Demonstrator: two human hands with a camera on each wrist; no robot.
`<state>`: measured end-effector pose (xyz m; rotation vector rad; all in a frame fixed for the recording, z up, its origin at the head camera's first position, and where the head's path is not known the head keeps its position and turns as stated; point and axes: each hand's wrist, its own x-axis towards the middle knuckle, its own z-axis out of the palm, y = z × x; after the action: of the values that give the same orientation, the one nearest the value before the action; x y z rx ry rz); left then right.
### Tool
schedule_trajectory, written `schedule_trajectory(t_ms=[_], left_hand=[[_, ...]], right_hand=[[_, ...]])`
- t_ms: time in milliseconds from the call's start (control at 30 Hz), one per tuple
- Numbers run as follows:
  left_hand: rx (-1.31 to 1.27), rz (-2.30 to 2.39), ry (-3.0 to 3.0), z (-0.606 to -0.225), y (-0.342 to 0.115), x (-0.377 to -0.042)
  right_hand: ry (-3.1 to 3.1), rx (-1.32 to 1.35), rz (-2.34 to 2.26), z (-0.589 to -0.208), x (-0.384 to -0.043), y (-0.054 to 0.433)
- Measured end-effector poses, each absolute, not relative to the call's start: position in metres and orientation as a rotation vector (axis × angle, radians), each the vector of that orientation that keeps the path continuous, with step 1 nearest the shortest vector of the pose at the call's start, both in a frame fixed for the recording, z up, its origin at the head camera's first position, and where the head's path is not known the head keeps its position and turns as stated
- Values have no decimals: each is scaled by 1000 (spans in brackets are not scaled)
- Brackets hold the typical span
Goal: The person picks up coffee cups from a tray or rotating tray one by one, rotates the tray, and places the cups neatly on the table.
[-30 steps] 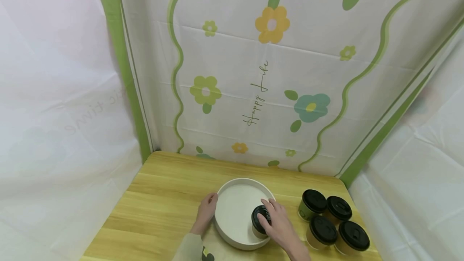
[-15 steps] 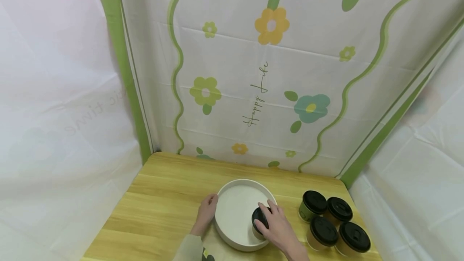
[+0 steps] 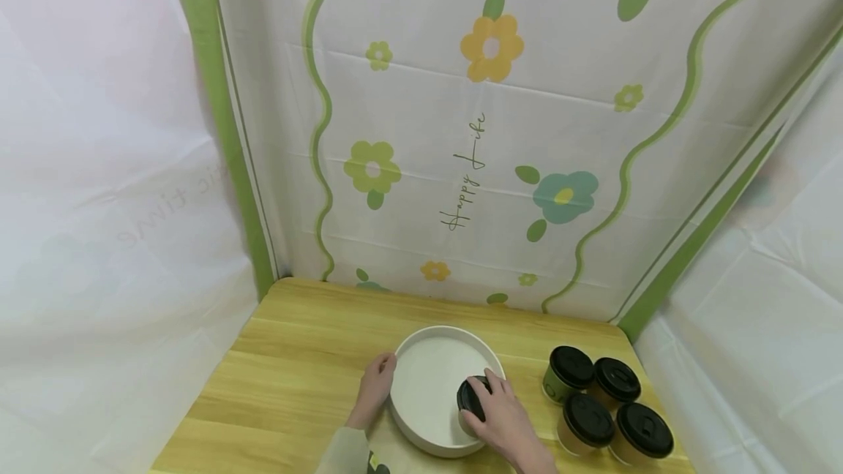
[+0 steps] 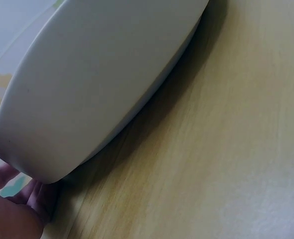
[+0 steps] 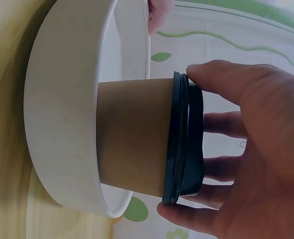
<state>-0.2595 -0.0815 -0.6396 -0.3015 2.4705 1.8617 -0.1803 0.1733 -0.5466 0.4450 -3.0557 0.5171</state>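
A round white tray (image 3: pixel 428 371) with a raised wall lies on the table. My left hand (image 3: pixel 377 386) holds its left edge; in the left wrist view the fingers (image 4: pixel 40 199) are at the wall, mostly cut off by the frame. Inside the tray, by its right side, stands a brown paper coffee cup (image 5: pixel 134 134) with a black lid (image 5: pixel 182 139). My right hand (image 3: pixel 503 415) grips this lid from above, thumb on one side and fingers round the other. The tray wall hides the cup's lower part in the right wrist view.
Several lidded paper cups (image 3: pixel 585 423) stand in a cluster at the table's right side. Beneath the tray's near side lies a pale patterned sheet (image 3: pixel 395 448). A flowered curtain (image 3: pixel 408 115) hangs behind the wooden table (image 3: pixel 283 371), with white curtains at both sides.
My right hand's fingers have shifted across the black lid and spread round its edge. The cup stays at nearly the same spot in the tray. My left hand has not visibly moved.
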Motion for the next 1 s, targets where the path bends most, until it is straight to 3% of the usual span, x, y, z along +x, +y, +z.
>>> schedule_trajectory(t_ms=[633, 1000], left_hand=[[-312, 1847, 2469, -639, -82, -260], [-333, 1834, 2465, -639, -81, -262]], right_hand=[[-3067, 418, 558, -540, -179, 171], [-3018, 331, 811, -530, -178, 185]])
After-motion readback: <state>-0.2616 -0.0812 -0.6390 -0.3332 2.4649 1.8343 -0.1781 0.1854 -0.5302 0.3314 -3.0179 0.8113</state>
